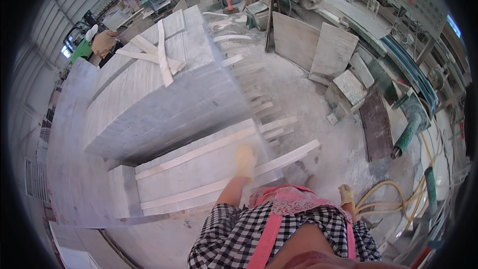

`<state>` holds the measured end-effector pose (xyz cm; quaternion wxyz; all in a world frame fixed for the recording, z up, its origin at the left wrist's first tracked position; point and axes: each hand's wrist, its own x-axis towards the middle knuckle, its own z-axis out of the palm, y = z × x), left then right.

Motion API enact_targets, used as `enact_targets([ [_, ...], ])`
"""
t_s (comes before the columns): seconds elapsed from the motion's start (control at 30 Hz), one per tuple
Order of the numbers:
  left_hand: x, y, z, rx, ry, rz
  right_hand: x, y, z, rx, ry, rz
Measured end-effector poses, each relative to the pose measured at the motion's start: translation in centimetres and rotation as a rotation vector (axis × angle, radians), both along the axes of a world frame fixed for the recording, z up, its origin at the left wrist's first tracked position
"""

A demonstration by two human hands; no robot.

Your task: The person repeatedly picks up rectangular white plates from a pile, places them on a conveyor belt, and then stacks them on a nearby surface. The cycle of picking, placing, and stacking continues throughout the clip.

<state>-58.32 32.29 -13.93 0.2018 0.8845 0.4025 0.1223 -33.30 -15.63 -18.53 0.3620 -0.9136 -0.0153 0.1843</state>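
The left hand, covered by a pale yellow glove, is held over the broad pale face of a low stack of slabs. The hand is blurred, so whether its grip is wide or narrow, or whether the stone is touched, cannot be told. The stack is spread out beneath that hand and to its left, where it is ended by a narrow block. Just beyond the hand, a far strip is laid along the stack; on its near side, a near strip is laid in much the same direction.

The right hand, gloved too, is lowered by the person's right side, well apart from the stack. Its fingers appear curled, but whether anything is held cannot be told. To its right, a yellow hose is looped on the floor.

Beyond the left hand and the low stack, a tall stack of slabs is topped by crossed strips. Farther off to the right of that hand, a dark red slab is seen, propped up.
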Motion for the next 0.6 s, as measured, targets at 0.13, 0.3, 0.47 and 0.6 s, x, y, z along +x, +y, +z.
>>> enact_targets([
  [0.13, 1.7, -0.5, -0.2, 0.009, 0.223, 0.049, 6.6, 3.1, 0.2, -0.019, 0.065, 0.069],
  [0.3, 2.5, -0.6, -0.6, -0.036, 0.341, 0.105, 11.1, 1.3, 1.7, -0.035, 0.155, 0.115],
  [0.47, 3.2, -0.6, 0.1, -0.165, 0.541, 0.237, 14.4, -2.6, 1.7, 0.068, 0.201, 0.012],
  [0.6, 4.8, -1.6, 2.6, -0.259, 0.549, 0.271, 16.3, -5.7, 2.7, 0.101, 0.236, -0.082],
])
